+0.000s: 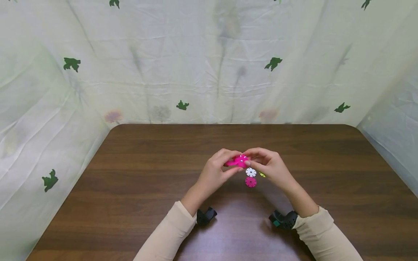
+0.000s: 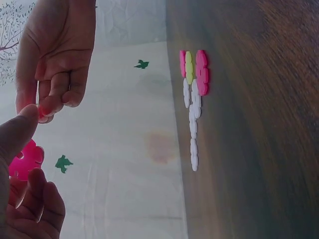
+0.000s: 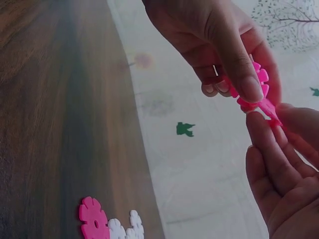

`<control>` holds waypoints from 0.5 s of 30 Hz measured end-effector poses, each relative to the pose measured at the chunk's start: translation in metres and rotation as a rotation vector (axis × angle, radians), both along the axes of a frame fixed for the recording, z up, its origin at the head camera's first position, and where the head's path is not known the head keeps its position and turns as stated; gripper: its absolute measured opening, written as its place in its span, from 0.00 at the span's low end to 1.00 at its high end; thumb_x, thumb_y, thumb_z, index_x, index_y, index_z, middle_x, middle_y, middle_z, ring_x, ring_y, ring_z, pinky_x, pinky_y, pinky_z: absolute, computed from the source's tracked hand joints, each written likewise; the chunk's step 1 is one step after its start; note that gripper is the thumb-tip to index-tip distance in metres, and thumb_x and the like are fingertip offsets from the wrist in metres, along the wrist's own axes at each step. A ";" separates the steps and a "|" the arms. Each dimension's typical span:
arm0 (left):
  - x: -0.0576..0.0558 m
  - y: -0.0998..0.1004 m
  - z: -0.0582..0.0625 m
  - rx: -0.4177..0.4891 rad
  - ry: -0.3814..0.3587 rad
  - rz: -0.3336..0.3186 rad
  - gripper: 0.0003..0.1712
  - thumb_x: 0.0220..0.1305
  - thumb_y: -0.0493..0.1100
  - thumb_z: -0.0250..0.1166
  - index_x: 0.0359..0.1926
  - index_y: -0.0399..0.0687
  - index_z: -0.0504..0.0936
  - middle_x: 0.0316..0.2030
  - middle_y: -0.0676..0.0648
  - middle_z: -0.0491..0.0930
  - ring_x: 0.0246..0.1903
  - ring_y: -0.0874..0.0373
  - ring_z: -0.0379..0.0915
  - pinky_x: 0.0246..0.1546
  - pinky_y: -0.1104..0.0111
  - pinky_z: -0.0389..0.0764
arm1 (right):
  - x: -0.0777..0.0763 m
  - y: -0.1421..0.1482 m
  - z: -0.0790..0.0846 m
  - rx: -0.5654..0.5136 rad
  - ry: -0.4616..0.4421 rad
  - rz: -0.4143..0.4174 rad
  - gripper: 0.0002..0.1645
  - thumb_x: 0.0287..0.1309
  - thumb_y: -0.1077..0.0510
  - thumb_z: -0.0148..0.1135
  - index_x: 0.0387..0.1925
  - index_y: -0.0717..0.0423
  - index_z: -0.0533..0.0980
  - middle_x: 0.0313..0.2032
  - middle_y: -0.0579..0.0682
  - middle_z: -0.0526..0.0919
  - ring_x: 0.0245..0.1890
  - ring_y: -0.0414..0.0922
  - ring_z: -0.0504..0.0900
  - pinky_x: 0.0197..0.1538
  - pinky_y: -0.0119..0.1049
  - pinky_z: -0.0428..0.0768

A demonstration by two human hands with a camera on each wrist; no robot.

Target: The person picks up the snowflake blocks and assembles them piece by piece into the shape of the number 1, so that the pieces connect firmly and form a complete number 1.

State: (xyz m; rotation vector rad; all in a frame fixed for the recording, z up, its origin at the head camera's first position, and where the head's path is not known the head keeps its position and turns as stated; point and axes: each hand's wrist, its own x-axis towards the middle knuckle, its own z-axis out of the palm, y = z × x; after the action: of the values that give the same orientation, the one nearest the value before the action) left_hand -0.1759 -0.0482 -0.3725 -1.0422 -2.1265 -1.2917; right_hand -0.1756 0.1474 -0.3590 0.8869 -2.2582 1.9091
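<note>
Above the table, both hands hold pink notched plastic discs (image 1: 241, 160) that meet between them. My left hand (image 1: 217, 170) pinches a pink disc between thumb and fingers. From the other side, my right hand (image 1: 271, 166) pinches a second pink disc, its thumb (image 3: 244, 79) lying across the face. In the right wrist view the two discs touch at an angle; whether they are slotted together I cannot tell. Below lies a group of joined discs: white discs (image 2: 193, 124), a pink disc (image 1: 250, 182) and a yellow disc (image 2: 189, 64). The right hand partly hides this group in the head view.
A brown wooden table (image 1: 147, 192) with rounded far corners lies under the hands. Pale cloth (image 1: 196, 54) with green bird shapes hangs behind it and at both sides. Black wrist devices (image 1: 206, 216) are strapped at both cuffs.
</note>
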 end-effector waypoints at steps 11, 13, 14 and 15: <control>-0.002 -0.002 0.001 -0.005 0.013 0.009 0.23 0.44 0.33 0.71 0.45 0.38 0.77 0.36 0.48 0.75 0.34 0.63 0.72 0.37 0.79 0.74 | 0.012 0.007 0.026 0.129 0.085 -0.108 0.21 0.47 0.74 0.61 0.46 0.70 0.71 0.41 0.64 0.76 0.40 0.47 0.77 0.40 0.31 0.76; -0.002 -0.003 0.001 -0.008 0.017 0.015 0.23 0.45 0.34 0.71 0.45 0.38 0.77 0.36 0.48 0.75 0.34 0.63 0.72 0.37 0.78 0.73 | 0.012 0.011 0.027 0.171 0.110 -0.142 0.23 0.47 0.74 0.62 0.48 0.70 0.70 0.42 0.62 0.76 0.42 0.50 0.76 0.42 0.29 0.75; -0.002 -0.003 0.001 -0.008 0.019 0.018 0.22 0.46 0.34 0.71 0.46 0.38 0.77 0.36 0.48 0.76 0.34 0.63 0.72 0.37 0.78 0.73 | 0.013 0.013 0.027 0.191 0.127 -0.158 0.24 0.46 0.74 0.63 0.48 0.71 0.70 0.43 0.61 0.76 0.43 0.51 0.76 0.44 0.28 0.74; -0.001 -0.003 0.001 -0.008 0.021 0.020 0.22 0.46 0.34 0.70 0.46 0.38 0.77 0.36 0.48 0.76 0.34 0.63 0.72 0.37 0.78 0.73 | 0.013 0.015 0.027 0.206 0.137 -0.175 0.25 0.45 0.74 0.63 0.49 0.71 0.69 0.44 0.60 0.76 0.44 0.53 0.75 0.45 0.28 0.73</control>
State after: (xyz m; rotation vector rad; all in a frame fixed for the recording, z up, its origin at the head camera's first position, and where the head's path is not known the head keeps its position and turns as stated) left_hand -0.1773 -0.0516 -0.3711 -1.0300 -2.1228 -1.2589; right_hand -0.1629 0.1621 -0.3318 0.7833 -2.3913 1.5187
